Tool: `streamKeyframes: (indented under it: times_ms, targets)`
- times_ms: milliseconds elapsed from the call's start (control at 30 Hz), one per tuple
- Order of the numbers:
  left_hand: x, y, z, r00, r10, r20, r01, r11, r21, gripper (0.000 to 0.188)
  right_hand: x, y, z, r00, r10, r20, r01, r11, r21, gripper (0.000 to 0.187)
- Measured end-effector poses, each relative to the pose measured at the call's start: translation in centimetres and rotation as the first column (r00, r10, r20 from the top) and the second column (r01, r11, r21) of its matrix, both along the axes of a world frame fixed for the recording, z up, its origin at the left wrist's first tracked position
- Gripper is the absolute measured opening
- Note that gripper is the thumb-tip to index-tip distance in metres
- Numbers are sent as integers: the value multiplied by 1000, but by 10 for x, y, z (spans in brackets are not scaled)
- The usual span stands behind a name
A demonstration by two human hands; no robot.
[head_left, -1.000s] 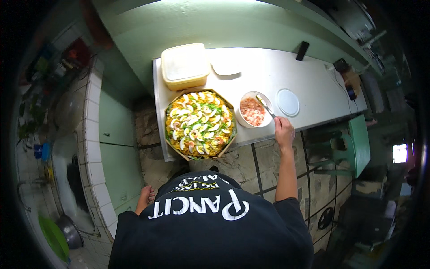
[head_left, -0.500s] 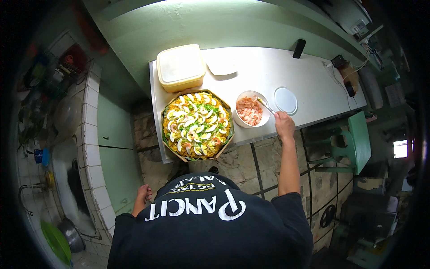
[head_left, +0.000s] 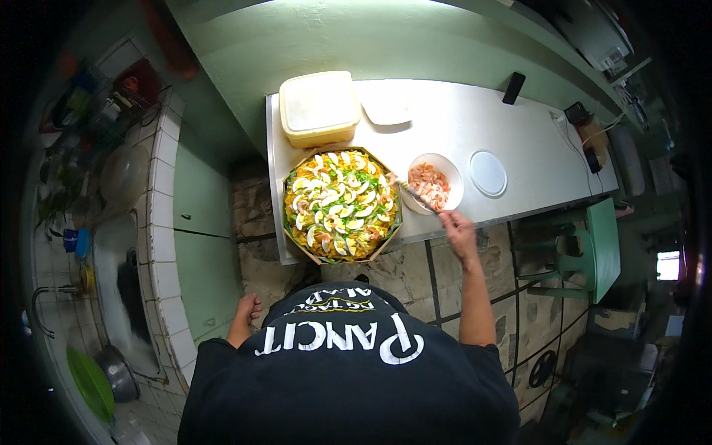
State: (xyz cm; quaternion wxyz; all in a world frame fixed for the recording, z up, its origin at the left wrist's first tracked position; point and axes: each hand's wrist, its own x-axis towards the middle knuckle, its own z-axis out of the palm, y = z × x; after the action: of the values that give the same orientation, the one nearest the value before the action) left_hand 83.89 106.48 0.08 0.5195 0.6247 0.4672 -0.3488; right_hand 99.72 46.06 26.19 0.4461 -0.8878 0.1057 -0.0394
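My right hand [head_left: 458, 230] grips the end of a slim metal utensil [head_left: 423, 199]; whether it is a spoon or a fork I cannot tell. The utensil slants over the near side of a white round tub [head_left: 454, 167] of pinkish shrimp [head_left: 430, 185]. At its tip, by the right rim of the noodle tray, is a small pinkish piece [head_left: 391, 179]. The octagonal tray [head_left: 386, 248] holds orange noodles [head_left: 297, 200] topped with egg slices, chopped greens and some shrimp. My left hand [head_left: 250, 305] hangs low beside my body, fingers curled, nothing visible in it.
A yellowish lidded container [head_left: 319, 111] and a white dish [head_left: 387, 111] stand behind the tray. Right of the tub lies a round lid [head_left: 489, 174]. A black upright object [head_left: 513, 87] stands at the wall. A green plastic stool [head_left: 602, 248] is right; a tiled sink counter [head_left: 163, 245] is left.
My right hand has swung the utensil left, from above the shrimp tub to the tray's right rim, with a piece at its tip. The view has shifted slightly. My left hand stays low.
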Motion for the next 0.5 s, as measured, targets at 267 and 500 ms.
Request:
streamKeyframes:
  times_ms: [267,500]
  targets:
    - [5,-12,4,1000,-4,-2,4,1000,-2,28,-9,60,-25,979,160,-124,-160,987,12,25]
    - [-9,-9,-3,1000,23,-14,-23,1000,-7,27,3,83,-37,977,215,-12,-214,962,-172,22]
